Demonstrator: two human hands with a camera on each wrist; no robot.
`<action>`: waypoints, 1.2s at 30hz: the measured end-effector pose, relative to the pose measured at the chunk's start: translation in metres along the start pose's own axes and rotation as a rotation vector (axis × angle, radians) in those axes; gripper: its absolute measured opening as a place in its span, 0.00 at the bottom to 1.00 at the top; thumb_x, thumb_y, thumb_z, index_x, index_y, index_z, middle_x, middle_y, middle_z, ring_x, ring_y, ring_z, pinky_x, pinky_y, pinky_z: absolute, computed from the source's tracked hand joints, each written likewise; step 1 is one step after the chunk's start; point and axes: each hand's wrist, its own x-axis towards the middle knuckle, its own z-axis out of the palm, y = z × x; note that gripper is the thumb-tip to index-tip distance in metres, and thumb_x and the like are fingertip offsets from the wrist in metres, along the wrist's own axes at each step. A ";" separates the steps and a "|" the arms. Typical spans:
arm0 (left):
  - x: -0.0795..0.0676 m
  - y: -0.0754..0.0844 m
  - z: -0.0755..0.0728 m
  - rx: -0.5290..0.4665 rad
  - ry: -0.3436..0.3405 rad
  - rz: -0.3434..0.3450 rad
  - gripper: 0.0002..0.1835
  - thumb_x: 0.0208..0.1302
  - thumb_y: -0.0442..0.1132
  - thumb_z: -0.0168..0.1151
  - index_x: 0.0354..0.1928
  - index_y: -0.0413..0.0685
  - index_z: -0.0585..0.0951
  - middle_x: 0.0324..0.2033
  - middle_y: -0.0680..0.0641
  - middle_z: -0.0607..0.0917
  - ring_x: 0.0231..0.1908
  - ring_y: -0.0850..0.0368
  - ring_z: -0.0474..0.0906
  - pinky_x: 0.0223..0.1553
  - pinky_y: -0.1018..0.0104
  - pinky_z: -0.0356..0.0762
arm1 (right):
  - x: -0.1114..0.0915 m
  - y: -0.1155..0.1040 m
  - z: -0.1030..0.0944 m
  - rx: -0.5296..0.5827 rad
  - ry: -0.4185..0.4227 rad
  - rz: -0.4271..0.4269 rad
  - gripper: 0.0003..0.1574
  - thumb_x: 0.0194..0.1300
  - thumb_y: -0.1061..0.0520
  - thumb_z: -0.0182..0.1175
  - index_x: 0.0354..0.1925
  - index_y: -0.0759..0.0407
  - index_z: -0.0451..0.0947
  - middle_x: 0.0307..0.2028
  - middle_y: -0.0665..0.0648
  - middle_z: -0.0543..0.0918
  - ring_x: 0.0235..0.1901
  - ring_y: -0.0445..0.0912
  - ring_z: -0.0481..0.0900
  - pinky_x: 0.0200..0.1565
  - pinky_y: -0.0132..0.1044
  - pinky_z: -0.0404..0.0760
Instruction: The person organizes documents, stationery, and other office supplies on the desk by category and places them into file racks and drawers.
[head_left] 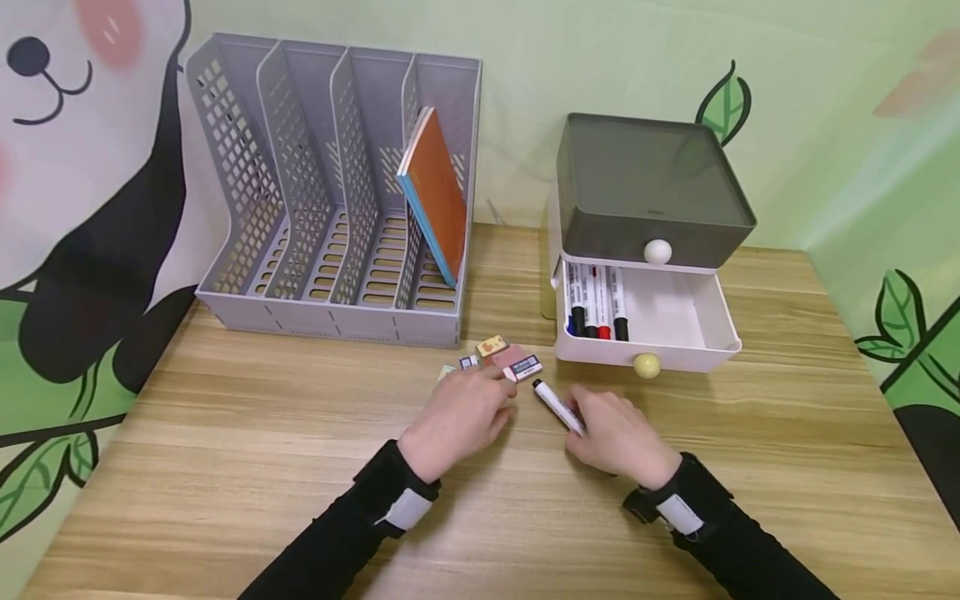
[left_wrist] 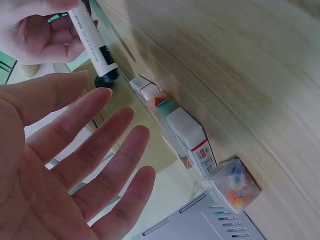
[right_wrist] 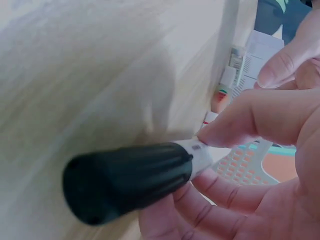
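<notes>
Right hand point(head_left: 618, 437) pinches a black-capped marker point(head_left: 557, 406) between thumb and fingers, cap pointing up and away toward the open white drawer point(head_left: 675, 321) just beyond the knuckles. Left hand point(head_left: 457, 417) is flat, fingers spread and relaxed, holding nothing — its fingertips sit right at a cluster of small erasers point(head_left: 504, 358) on the wooden table point(head_left: 225, 433).

Risks, as I judge them: the grip sits low on the barrel, so the marker could pivot or slip. The spread left fingers could nudge the erasers and scatter them. The drawer's front lip stands between marker and compartment — a low carry might clip it.
</notes>
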 end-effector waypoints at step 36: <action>0.028 0.013 -0.021 -0.119 0.400 0.087 0.09 0.63 0.37 0.57 0.41 0.50 0.83 0.38 0.54 0.83 0.41 0.59 0.78 0.43 0.63 0.78 | -0.028 0.003 -0.071 0.490 0.276 -0.170 0.18 0.59 0.66 0.61 0.49 0.66 0.73 0.35 0.58 0.80 0.31 0.45 0.76 0.30 0.31 0.79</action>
